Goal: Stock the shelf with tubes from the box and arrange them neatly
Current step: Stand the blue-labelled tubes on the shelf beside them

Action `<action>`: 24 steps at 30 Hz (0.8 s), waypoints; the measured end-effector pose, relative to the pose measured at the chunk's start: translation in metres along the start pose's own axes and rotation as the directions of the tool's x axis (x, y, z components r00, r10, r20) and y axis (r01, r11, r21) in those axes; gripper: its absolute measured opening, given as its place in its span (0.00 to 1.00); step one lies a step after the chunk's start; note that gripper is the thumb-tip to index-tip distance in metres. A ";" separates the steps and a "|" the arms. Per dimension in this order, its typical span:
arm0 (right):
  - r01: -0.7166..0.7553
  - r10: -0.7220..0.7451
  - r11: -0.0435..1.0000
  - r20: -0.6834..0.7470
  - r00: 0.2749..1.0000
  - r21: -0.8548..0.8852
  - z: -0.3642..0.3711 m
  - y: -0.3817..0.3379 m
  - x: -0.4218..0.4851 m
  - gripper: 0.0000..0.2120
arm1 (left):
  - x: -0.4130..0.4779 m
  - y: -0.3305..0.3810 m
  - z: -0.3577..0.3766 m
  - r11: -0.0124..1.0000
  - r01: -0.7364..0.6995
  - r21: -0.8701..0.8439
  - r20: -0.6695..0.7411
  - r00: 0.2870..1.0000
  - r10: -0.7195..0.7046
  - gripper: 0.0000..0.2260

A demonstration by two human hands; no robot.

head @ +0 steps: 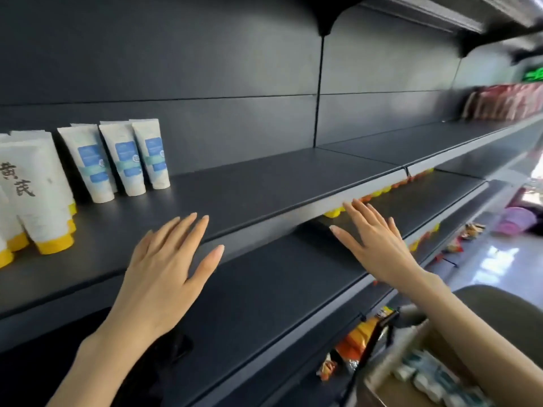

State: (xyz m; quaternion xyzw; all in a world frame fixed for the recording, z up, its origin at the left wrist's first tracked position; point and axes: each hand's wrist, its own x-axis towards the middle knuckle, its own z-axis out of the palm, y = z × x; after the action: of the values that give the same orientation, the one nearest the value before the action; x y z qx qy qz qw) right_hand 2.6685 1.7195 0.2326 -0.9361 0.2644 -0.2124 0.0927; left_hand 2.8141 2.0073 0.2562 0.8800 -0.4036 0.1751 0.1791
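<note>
Tubes (122,160) stand cap-down on the shelf (264,186) at ten o'clock from my left hand (164,271), which is flat, fingers spread, holding nothing. My right hand (379,248) is spread and empty too; more tubes (426,377) lie in the box (385,390) at its five o'clock.

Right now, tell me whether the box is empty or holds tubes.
Not empty: white tubes lie inside the open cardboard box at lower right.
</note>
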 end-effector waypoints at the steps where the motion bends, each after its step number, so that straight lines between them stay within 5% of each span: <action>1: -0.031 0.031 1.000 -0.001 1.000 -0.005 0.000 0.014 -0.009 0.40 | 0.002 0.009 0.006 0.999 -0.033 -0.003 0.006 0.999 0.033 0.37; 13: -0.360 0.358 0.933 0.076 0.930 0.003 -0.013 0.184 -0.099 0.33 | 0.023 0.168 0.104 0.899 -0.410 -0.152 0.100 0.899 0.427 0.28; 24: -0.562 0.550 0.827 0.223 0.805 -0.009 0.017 0.322 -0.172 0.32 | 0.035 0.276 0.232 0.944 -0.265 -0.196 0.450 0.831 0.326 0.32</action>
State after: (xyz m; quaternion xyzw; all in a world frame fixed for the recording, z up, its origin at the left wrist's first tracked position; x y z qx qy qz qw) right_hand 2.3971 1.5413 0.0651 -0.8319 0.5090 -0.0805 0.2060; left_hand 2.6602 1.7099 0.1169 0.8096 -0.5765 -0.0467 0.0998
